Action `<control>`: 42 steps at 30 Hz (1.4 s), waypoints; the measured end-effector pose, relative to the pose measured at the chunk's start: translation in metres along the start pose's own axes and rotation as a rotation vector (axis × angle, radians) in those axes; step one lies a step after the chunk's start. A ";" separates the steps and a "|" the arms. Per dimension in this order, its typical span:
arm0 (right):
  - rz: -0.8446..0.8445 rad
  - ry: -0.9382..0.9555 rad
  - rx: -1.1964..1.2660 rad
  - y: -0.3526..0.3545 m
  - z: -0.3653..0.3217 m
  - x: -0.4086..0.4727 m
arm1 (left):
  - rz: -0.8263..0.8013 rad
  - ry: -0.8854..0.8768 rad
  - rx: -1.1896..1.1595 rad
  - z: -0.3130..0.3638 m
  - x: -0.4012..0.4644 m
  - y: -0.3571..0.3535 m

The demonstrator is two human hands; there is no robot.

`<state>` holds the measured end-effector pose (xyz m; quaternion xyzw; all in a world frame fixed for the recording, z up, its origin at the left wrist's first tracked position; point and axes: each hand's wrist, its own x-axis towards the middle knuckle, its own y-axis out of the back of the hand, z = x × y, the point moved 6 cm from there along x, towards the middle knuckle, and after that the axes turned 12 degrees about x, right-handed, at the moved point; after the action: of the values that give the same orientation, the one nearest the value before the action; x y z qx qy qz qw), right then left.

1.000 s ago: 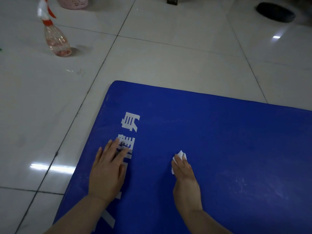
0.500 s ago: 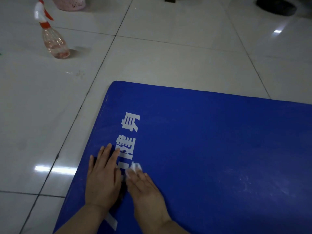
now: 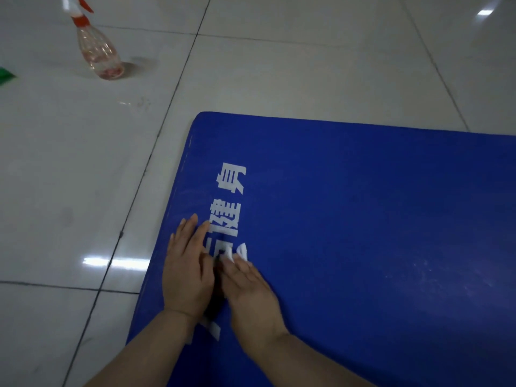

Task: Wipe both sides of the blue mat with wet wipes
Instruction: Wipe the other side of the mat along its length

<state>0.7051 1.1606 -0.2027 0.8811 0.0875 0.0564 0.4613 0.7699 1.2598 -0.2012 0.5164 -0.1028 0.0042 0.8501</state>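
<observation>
left hand (image 3: 187, 270): flat on the blue mat (image 3: 363, 219), fingers straight
right hand (image 3: 250, 293): beside it, fingers pressing a white wipe (image 3: 233, 254) onto the mat
floor: spray bottle (image 3: 96, 48)

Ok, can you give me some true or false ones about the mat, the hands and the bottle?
1. The left hand lies flat on the mat. True.
2. The wipe is under the left hand. False: it is under the right hand's fingers.
3. The bottle stands on the mat. False: it stands on the floor.
4. White letters are printed on the mat. True.
</observation>
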 end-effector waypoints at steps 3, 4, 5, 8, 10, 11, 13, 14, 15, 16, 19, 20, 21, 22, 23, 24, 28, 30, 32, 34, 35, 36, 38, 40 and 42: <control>0.020 -0.101 -0.090 0.021 0.034 -0.012 | 0.016 -0.011 0.105 -0.012 -0.013 0.007; 0.093 -0.142 -0.072 0.029 0.047 -0.020 | 0.020 0.008 0.122 -0.016 -0.016 0.008; 0.163 -0.185 -0.041 0.036 0.059 -0.027 | 0.020 0.026 0.128 -0.019 -0.016 0.008; 0.276 -0.243 0.000 0.035 0.056 -0.035 | -0.027 0.050 0.109 -0.017 -0.014 0.004; 0.237 -0.136 0.018 0.013 0.025 -0.027 | -0.052 0.048 0.097 -0.017 -0.012 0.001; 0.184 -0.057 0.017 0.000 0.007 -0.021 | -0.053 0.046 0.090 -0.017 -0.012 0.001; 0.110 0.072 0.043 -0.016 -0.019 -0.014 | -0.044 0.044 0.068 -0.020 -0.012 0.002; 0.104 0.118 0.078 -0.015 -0.024 -0.013 | -0.040 0.042 0.063 -0.021 -0.012 0.002; 0.094 0.148 0.083 -0.013 -0.021 -0.014 | -0.038 0.037 0.065 -0.021 -0.012 0.002; 0.080 0.136 0.048 -0.005 -0.015 -0.016 | -0.036 0.031 0.070 -0.020 -0.012 0.002; 0.026 -0.022 -0.068 0.024 0.028 -0.035 | -0.038 0.030 0.082 -0.019 -0.013 0.002; 0.071 -0.084 -0.077 0.035 0.047 -0.045 | -0.040 0.029 0.086 -0.018 -0.013 0.003; 0.120 -0.139 -0.056 0.045 0.063 -0.055 | -0.041 0.028 0.091 -0.018 -0.013 0.003; 0.157 -0.186 -0.031 0.052 0.073 -0.064 | -0.042 0.027 0.098 -0.018 -0.013 0.003; 0.180 -0.220 -0.011 0.054 0.078 -0.071 | -0.044 0.027 0.101 -0.017 -0.013 0.002; 0.205 -0.246 0.015 0.052 0.077 -0.074 | -0.047 0.026 0.100 -0.017 -0.013 0.002; 0.185 -0.100 0.080 0.009 0.023 -0.056 | -0.054 0.022 0.083 -0.017 -0.014 0.002; 0.076 0.056 0.106 -0.013 -0.015 -0.044 | -0.058 0.014 0.056 -0.016 -0.014 0.003; 0.004 0.188 0.115 -0.016 -0.035 -0.042 | -0.071 0.005 0.055 -0.015 -0.018 0.006; -0.038 0.212 0.070 -0.004 -0.025 -0.044 | -0.080 -0.040 0.107 -0.013 -0.027 0.010; -0.058 0.177 0.005 0.004 -0.013 -0.046 | -0.089 -0.070 0.142 -0.013 -0.033 0.011; -0.058 0.135 -0.069 0.013 0.003 -0.051 | -0.102 -0.101 0.175 -0.013 -0.041 0.011; 0.019 0.010 -0.099 0.034 0.037 -0.064 | -0.118 -0.145 0.223 -0.014 -0.055 0.012; 0.089 -0.107 -0.023 0.044 0.058 -0.077 | -0.128 -0.152 0.257 -0.014 -0.062 0.013; 0.111 -0.169 0.043 0.038 0.052 -0.081 | -0.150 -0.163 0.295 -0.011 -0.063 0.011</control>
<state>0.6390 1.0806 -0.2023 0.8959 0.0005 0.0055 0.4443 0.7084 1.2810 -0.2074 0.6404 -0.1307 -0.0861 0.7519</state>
